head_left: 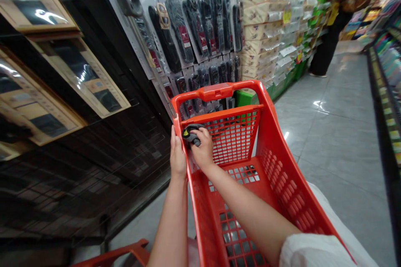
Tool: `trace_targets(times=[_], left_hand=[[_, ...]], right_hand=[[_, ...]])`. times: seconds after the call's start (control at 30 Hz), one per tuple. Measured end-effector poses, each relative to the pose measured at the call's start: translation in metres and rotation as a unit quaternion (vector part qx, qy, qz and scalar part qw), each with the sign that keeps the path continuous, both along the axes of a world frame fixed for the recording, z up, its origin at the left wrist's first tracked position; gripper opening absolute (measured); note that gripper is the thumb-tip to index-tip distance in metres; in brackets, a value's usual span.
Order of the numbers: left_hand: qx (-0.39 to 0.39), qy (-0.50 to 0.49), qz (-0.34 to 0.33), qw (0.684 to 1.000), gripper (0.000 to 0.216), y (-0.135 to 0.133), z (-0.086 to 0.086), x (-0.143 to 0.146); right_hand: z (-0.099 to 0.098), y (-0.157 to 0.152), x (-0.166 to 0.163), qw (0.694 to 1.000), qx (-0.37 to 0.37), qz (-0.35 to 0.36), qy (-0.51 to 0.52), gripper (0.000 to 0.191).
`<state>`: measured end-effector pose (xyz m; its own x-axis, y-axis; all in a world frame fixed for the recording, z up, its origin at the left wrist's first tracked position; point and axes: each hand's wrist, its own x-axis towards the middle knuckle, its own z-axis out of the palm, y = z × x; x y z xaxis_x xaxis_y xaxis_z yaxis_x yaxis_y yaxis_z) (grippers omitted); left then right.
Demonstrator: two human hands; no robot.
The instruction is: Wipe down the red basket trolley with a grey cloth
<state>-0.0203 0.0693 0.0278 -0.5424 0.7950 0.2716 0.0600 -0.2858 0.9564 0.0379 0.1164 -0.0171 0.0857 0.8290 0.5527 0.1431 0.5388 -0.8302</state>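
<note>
A red plastic shopping cart (216,90) stands in front of me, and its basket has grid-patterned walls and floor. My left hand (178,156) lies along the outside of its left wall near the far corner, fingers stretched upward and the thumb alongside. Inside that corner, my right hand (203,148) has its fingers closed on a dark grey clamp-like device (191,133) with a yellow-green patch and a small knob. The device sits against the cart's corner. How it is fastened there is hidden.
Packaged belts (205,25) hang on a pegboard beyond the cart. Boxed goods (94,77) fill a dark rack on the left. Stacked packs (263,29) line the aisle, where a person in dark trousers (327,41) stands. Another red frame (125,252) is at bottom left.
</note>
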Motion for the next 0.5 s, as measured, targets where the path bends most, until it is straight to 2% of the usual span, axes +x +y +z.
trace_targets(times=[0.07,0.13,0.2,0.3,0.37,0.4,0.43,0.5], left_hand=[[0.006,-0.015,-0.012,1.000,0.056,0.001,-0.002,-0.001],[0.010,-0.021,-0.020,1.000,0.058,0.000,-0.002,-0.001],[0.009,-0.018,-0.022,1.000,0.060,-0.001,0.000,0.000],[-0.006,-0.004,-0.017,1.000,0.062,-0.004,0.003,0.001],[-0.015,0.005,-0.009,1.000,0.063,-0.005,0.005,0.002],[-0.018,0.008,-0.006,1.000,0.063,-0.006,0.005,0.002],[-0.021,0.011,-0.005,1.000,0.062,-0.007,0.005,0.002],[-0.024,0.026,-0.007,0.999,0.060,-0.007,0.006,0.003]], right_hand=[[-0.006,-0.001,0.005,0.997,0.018,0.015,-0.069,0.042],[-0.023,-0.003,0.017,0.988,0.023,0.027,-0.147,0.047],[-0.051,-0.009,0.032,0.976,0.012,0.035,-0.213,0.049],[-0.104,-0.026,0.050,0.963,-0.045,0.049,-0.263,0.046],[-0.132,-0.037,0.052,0.962,-0.122,0.049,-0.238,0.042],[-0.138,-0.042,0.049,0.965,-0.167,0.046,-0.194,0.038],[-0.139,-0.045,0.043,0.968,-0.210,0.044,-0.129,0.033],[-0.123,-0.047,0.026,0.964,-0.259,0.053,0.040,0.027]])
